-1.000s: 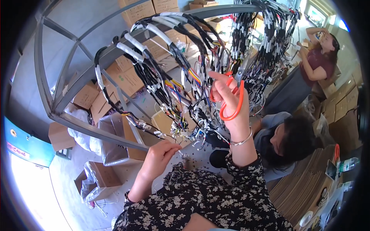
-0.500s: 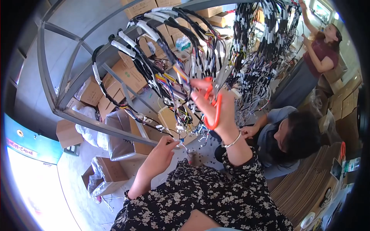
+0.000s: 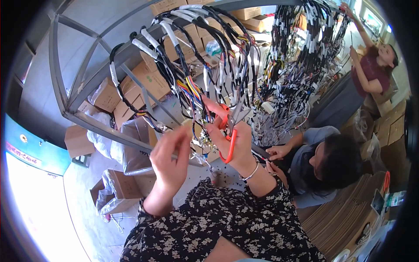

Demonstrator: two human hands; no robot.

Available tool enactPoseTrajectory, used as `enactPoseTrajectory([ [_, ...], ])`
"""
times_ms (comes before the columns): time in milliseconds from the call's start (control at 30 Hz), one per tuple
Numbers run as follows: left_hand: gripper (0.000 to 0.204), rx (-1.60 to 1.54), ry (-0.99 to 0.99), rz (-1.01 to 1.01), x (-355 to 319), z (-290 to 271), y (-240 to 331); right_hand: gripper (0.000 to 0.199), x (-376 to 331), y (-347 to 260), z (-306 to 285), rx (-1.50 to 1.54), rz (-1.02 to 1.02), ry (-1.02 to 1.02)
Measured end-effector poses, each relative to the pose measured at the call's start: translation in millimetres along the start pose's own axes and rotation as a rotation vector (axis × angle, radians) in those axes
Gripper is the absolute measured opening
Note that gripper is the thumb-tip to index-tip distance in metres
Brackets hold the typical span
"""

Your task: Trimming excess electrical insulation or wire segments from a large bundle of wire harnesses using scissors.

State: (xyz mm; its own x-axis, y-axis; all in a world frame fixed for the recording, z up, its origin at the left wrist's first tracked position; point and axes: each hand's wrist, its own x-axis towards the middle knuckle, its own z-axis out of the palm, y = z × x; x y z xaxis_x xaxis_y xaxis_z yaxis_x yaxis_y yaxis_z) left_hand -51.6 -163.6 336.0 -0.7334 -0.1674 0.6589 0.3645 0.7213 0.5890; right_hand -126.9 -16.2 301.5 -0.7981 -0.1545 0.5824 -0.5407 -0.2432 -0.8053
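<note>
A pair of scissors (image 3: 233, 142) with orange handles hangs in my right hand (image 3: 239, 139), its grey blades pointing up and away. The thumb and index finger of that hand reach to a wire harness (image 3: 190, 84) with black and white wrapping and loose coloured wires. Whether they pinch a wire is hard to make out. My left hand (image 3: 169, 159) is raised beside the harness ends, its fingers bent, apart and slightly blurred, with nothing visible in them. Several more harnesses hang from the metal frame (image 3: 98, 102).
Thick harness bundles (image 3: 301, 56) hang at the right. A person (image 3: 325, 161) crouches close to my right arm; another person (image 3: 371, 74) stands reaching up at the far right. Cardboard boxes (image 3: 118, 187) stand at the left, and flattened cardboard (image 3: 345, 218) is stacked at the lower right.
My left hand has risen from the wire ends, its fingers spreading. My right hand has moved left and slightly down with the scissors. The view has shifted a little.
</note>
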Motion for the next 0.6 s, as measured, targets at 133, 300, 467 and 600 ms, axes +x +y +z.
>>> enactPoseTrajectory([
  [133, 0.023, -0.045, 0.179, 0.388, 42.8, 8.1, 19.6, 0.054, -3.9, 0.8, 6.8, 0.063, 0.008, 0.033],
  [300, 0.046, -0.545, -0.095, 0.091, 68.1, 29.2, 51.8, 0.045, -9.2, 9.8, 11.2, 0.232, 0.005, -0.012],
  [467, 0.082, -0.705, -0.140, -0.124, 65.6, 48.8, 58.8, 0.013, -14.1, -1.0, 0.5, 0.409, 0.259, -0.068],
  [600, 0.080, -0.660, -0.089, -0.140, 82.3, 83.4, 50.6, 0.027, -37.3, 33.4, -10.5, 0.630, 0.383, 0.134],
])
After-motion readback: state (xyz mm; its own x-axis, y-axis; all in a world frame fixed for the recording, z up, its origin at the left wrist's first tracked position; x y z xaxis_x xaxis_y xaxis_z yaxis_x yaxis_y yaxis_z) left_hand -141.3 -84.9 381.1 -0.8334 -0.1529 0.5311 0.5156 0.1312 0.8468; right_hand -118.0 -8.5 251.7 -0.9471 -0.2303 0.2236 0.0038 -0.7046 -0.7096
